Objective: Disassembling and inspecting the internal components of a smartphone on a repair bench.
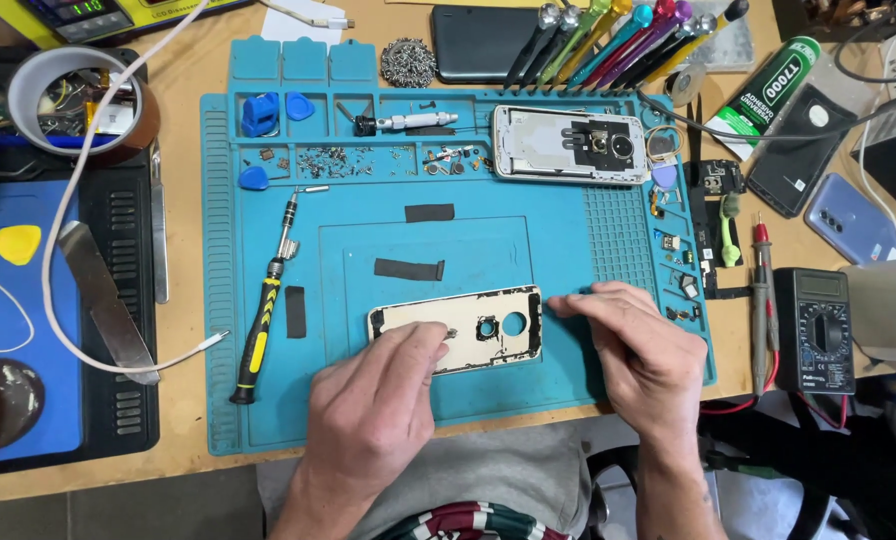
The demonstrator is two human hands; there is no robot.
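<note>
Both hands (378, 400) (633, 345) flat on phone back cover (458, 328), long axis left-right, camera-hole end rt.

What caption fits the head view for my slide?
Left hand and right hand press a phone back cover flat on a blue repair mat.

Bare mat (558, 240) beyond tape strips (409, 269)

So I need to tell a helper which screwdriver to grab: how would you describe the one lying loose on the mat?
Start at the blue work mat and go to its left part, left of the phone back cover under both hands. The screwdriver lies there alone, nearly upright in the view; its black-and-yellow handle and silver shaft set it apart from the coloured drivers racked at the top.
</note>
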